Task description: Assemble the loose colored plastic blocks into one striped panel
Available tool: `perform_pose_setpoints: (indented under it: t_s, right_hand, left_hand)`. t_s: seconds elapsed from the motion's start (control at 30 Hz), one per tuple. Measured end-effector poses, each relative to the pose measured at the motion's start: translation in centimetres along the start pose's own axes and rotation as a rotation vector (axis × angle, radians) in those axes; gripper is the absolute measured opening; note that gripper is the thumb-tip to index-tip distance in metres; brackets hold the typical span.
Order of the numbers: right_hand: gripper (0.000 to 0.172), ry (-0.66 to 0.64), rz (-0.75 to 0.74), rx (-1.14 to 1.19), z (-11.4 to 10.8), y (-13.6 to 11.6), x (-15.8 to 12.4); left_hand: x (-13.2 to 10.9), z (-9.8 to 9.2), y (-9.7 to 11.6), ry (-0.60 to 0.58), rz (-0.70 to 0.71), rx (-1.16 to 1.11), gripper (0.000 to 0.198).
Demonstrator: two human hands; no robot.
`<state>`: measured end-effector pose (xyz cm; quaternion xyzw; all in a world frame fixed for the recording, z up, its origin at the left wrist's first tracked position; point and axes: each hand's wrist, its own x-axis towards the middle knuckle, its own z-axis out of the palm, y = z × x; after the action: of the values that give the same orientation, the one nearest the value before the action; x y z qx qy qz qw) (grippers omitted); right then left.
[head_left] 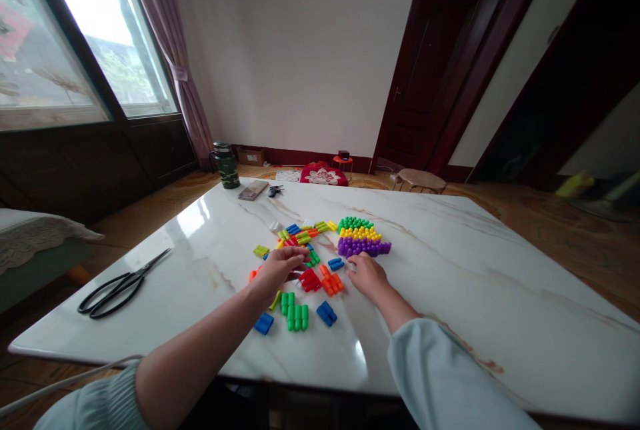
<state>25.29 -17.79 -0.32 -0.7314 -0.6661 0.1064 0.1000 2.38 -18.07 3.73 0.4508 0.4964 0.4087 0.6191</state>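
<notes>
A left hand [285,266], fingers curled, is poised at the loose blocks [310,280] on the table [475,283]; a right hand [369,275] sits just beside the purple row [364,247]. Neither grip can be told. A stray right knuckle could skew that row.

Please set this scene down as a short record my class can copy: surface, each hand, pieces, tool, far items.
Surface: pale marbled table
Left hand: among loose coloured pieces; grip unclear
Right hand: beside the purple row; grip unclear
Other rows: yellow, green
Tool: scissors, left of the left arm
Far items: camouflage flask, phone, keys
</notes>
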Motion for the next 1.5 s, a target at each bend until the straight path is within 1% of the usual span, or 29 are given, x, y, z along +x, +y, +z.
perform_pose_setpoints:
  t_s: [0.13,0.4,0.53,0.6,0.7,0.8,0.87,0.97,1.07,1.13,1.23,1.3,1.4,1.5]
  right_hand:
    - [0.037,0.017,-0.016,-0.005,0.3,0.0,0.1]
    - [0.04,0.004,-0.007,-0.018,0.3,0.0,0.1]
    - [0.043,-0.008,-0.01,-0.026,0.3,0.0,0.1]
    - [0.045,-0.017,-0.018,-0.029,0.2,-0.1,0.1]
    - [0.045,-0.029,-0.016,-0.034,0.0,-0.2,0.0]
    - [0.046,-0.039,-0.005,-0.034,-0.2,-0.4,-0.1]
    - [0.043,-0.05,0.002,-0.029,-0.5,-0.6,-0.2]
    - [0.035,-0.072,0.007,-0.015,-1.0,-1.3,-0.4]
    - [0.029,-0.086,0.012,-0.009,-1.6,-1.9,-0.8]
    - [0.027,-0.097,0.018,-0.006,-1.9,-2.3,-1.1]
    - [0.027,-0.12,0.008,-0.005,-2.4,-3.0,-1.7]
    - [0.025,-0.139,-0.015,-0.017,-2.8,-3.5,-2.2]
    - [0.018,-0.149,-0.051,-0.052,-3.3,-4.6,-3.0]
    - [0.017,-0.107,-0.098,-0.066,-3.9,-5.6,-3.8]
  left_hand:
    - [-0.1,0.0,0.1,0.01,0.023,0.002,0.031]
    - [0.4,-0.3,0.0,0.022,0.005,0.016,0.032]
    - [0.4,-0.5,0.4,0.026,0.015,-0.01,0.032]
    - [0.4,-1.0,1.0,0.051,0.027,-0.019,0.033]
    - [1.0,-2.4,1.9,0.158,0.117,0.024,0.034]
    - [1.8,-4.3,2.2,0.279,0.235,0.153,0.036]
    - [2.2,-5.4,2.0,0.319,0.273,0.233,0.037]
    - [2.6,-6.6,1.8,0.335,0.324,0.385,0.034]
    - [2.6,-7.1,1.8,0.324,0.37,0.653,0.028]
    - [2.4,-7.1,1.9,0.288,0.368,0.807,0.025]
    - [2.2,-6.6,1.6,0.187,0.362,0.928,0.024]
    - [2.3,-6.1,1.1,0.149,0.377,1.012,0.025]
    - [2.8,-5.3,0.2,0.187,0.405,1.184,0.033]
    - [4.1,-4.5,-0.4,0.264,0.387,1.347,0.041]
